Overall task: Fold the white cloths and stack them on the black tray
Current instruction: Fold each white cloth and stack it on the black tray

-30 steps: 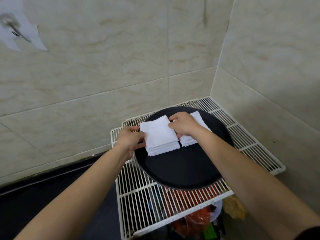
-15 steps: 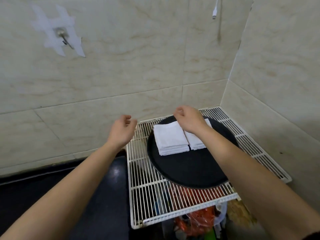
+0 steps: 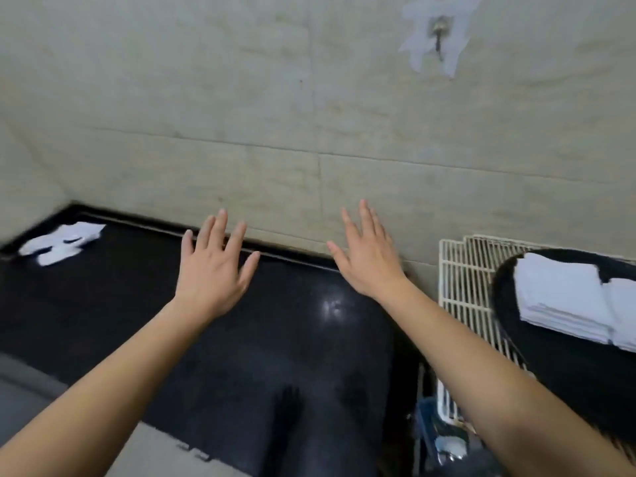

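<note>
Counter: glossy black stone, smooth, one glare spot.
Left hand: empty, fingers straight and spread, palm down over the counter.
Right hand: empty, fingers straight, apart from the left.
Black tray: round, matte, on a white wire rack at right.
Folded white cloths: two flat layered stacks, side by side on the tray.
Loose white cloths: crumpled, far left by the wall.
Wall: beige marbled tiles; metal hook on a white patch.

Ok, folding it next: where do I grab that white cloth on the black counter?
Probably pinch the white cloth by its right-hand edge with the left hand, coming from the right: it lies crumpled in the far-left counter corner, wall close behind.
</note>
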Demonstrator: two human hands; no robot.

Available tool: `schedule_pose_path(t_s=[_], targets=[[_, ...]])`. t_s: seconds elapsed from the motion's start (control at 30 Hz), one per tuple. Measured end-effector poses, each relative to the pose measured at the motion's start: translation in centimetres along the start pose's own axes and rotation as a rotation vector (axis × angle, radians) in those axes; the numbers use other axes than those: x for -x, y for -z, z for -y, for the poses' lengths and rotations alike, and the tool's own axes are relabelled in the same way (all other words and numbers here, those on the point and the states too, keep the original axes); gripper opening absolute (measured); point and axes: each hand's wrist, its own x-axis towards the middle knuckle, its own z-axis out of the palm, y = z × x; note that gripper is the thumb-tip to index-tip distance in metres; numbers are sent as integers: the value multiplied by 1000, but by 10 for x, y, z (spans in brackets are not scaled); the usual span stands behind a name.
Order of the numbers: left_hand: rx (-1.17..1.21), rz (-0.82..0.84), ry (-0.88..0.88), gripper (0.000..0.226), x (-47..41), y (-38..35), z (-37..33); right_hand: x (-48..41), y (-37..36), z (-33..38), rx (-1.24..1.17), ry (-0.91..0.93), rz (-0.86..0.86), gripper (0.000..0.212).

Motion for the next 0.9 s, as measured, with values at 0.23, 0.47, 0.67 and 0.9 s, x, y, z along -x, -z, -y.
schedule_pose_path(t_s=[0.23, 0.47, 0.67, 0.9], targets=[[-42, -7, 256, 68, 96, 14, 215, -28, -69, 225, 27, 232, -41, 74], [-46, -21, 445, 73, 187, 41, 405, -21, -146, 438, 26, 378, 43, 72], [-22, 9, 495, 70, 217, 22, 479, -29, -183, 509, 61, 420, 56, 73], [37, 64, 519, 72, 168, -30, 545, -109, -241, 563, 36, 416, 40, 71]])
